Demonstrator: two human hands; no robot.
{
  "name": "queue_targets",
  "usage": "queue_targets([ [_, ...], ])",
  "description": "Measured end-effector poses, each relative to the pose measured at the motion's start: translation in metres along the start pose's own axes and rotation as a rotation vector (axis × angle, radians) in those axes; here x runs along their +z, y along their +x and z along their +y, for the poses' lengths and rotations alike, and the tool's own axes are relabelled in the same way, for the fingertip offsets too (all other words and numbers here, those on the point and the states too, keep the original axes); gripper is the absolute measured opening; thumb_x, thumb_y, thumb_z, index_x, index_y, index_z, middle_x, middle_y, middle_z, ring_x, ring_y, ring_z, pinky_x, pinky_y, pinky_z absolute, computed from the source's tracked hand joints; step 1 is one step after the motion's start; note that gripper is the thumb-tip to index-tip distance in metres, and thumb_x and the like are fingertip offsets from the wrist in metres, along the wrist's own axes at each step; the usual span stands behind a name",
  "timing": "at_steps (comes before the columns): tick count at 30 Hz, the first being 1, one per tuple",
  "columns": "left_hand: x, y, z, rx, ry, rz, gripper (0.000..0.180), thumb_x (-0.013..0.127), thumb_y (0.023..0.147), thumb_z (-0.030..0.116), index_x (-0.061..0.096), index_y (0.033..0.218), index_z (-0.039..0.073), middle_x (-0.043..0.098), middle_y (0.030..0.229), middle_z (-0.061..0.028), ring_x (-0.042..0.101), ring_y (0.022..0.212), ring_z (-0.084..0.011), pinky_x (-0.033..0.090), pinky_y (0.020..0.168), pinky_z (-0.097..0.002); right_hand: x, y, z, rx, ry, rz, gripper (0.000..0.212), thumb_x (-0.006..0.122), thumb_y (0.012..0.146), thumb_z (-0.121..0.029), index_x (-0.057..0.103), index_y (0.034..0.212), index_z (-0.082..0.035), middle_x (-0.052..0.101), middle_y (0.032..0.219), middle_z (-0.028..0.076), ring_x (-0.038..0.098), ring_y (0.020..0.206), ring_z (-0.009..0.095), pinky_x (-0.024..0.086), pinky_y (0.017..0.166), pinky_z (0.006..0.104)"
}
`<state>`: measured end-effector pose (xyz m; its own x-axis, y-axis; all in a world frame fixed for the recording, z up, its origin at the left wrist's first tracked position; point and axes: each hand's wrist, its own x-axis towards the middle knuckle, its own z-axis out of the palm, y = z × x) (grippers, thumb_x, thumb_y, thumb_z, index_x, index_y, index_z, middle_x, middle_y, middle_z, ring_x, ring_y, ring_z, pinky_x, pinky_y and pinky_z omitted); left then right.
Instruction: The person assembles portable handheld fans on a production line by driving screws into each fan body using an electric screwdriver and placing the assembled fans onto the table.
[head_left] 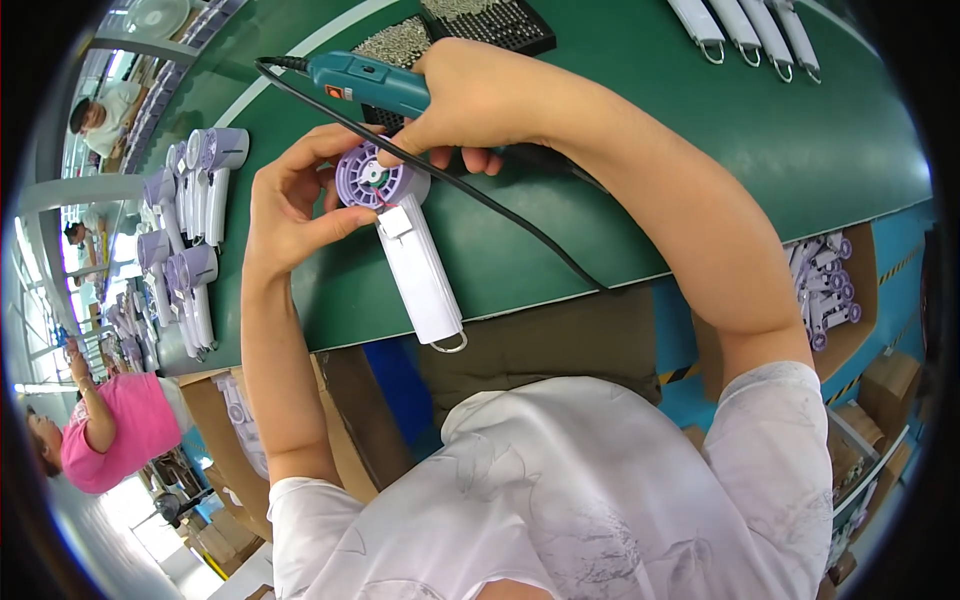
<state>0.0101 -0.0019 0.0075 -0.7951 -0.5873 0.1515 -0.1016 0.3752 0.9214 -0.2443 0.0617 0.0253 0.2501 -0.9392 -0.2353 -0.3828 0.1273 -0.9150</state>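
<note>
A small handheld fan with a round purple head and a white handle (pixel 420 280) lies at the near edge of the green table, its wire loop toward me. My left hand (pixel 285 205) grips the head's left side between thumb and fingers. Inside the head, a white hub and thin coloured wires show. My right hand (pixel 485 95) is wrapped round a teal electric screwdriver (pixel 365 85), held sideways above the fan. The right thumb reaches to the hub. The screwdriver's tip is hidden behind my hand. Its black cord (pixel 480 196) crosses over the fan head.
Behind the screwdriver are a heap of small screws (pixel 395 42) and a black perforated tray (pixel 515 28). Several purple-and-white fans (pixel 215 165) stand at left. White handles (pixel 735 30) lie far right. A carton of fan parts (pixel 825 285) stands right. Other people are at left.
</note>
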Motion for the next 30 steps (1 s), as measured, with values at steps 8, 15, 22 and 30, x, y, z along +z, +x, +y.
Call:
queue_targets([
  [8,-0.013,0.014,0.005,-0.061,0.124,-0.089,0.06,0.097,0.058,0.009,0.068,0.11,-0.001,0.069,0.117,-0.0062,0.062,0.092,-0.0088,0.045,0.06,-0.0213,-0.004,-0.004,-0.008,0.04,-0.068,0.031,0.041,0.082,0.078,-0.028,0.066,0.075,0.01,0.068,0.066,0.012,0.065,0.047,0.02,0.055,0.044,0.0325],
  [15,-0.008,0.007,0.004,-0.142,0.028,-0.039,0.06,0.098,0.059,0.013,0.069,0.11,0.002,0.067,0.103,0.0013,0.058,0.083,-0.0035,0.042,0.062,-0.0191,0.0,-0.01,-0.024,0.076,-0.065,0.066,0.04,0.084,0.076,-0.028,0.066,0.087,0.006,0.067,0.065,0.011,0.062,0.045,0.017,0.052,0.043,0.0303],
  [22,-0.007,0.007,0.009,-0.094,-0.003,-0.022,0.066,0.097,0.058,0.019,0.07,0.115,0.001,0.065,0.087,0.0017,0.046,0.07,-0.0061,0.041,0.063,-0.0224,-0.014,-0.023,-0.05,-0.32,0.274,0.424,0.035,0.062,0.099,-0.027,0.065,0.105,0.007,0.061,0.062,0.007,0.054,0.042,0.013,0.042,0.039,0.0275],
  [30,-0.004,0.003,0.004,-0.094,0.084,-0.006,0.065,0.097,0.059,0.025,0.071,0.114,0.002,0.059,0.079,0.0002,0.049,0.069,-0.0081,0.041,0.061,-0.0245,-0.017,0.032,-0.061,-0.862,0.447,0.651,0.025,0.059,0.103,-0.023,0.062,0.096,0.001,0.058,0.064,0.009,0.052,0.043,0.018,0.046,0.043,0.0345],
])
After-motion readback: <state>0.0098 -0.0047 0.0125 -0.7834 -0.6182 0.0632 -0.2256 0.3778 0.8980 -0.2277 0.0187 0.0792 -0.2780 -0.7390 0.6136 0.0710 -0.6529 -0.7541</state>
